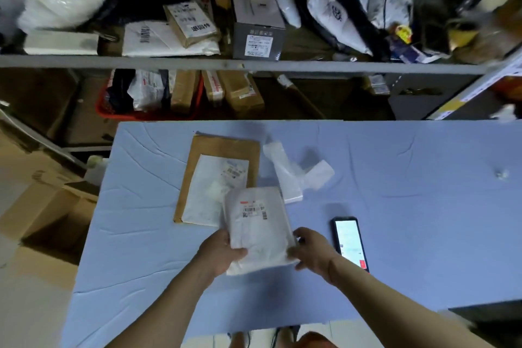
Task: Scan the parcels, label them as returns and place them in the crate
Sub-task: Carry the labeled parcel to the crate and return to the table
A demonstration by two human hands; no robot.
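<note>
Both hands, left (pixel 223 253) and right (pixel 312 251), grip a white parcel (pixel 258 230); scanning with the phone (pixel 350 241) at right seems next.

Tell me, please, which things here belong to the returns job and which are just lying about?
Job:
white parcel, gripped by left hand and right hand
brown envelope
white mailer
phone
red crate

Lying about:
crumpled plastic
grey box
cardboard box

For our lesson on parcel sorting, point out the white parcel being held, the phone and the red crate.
white parcel (pixel 258 230): head view, middle of its face below the label.
phone (pixel 349 240): head view, centre of its lit screen.
red crate (pixel 147 115): head view, its near rim.
</note>
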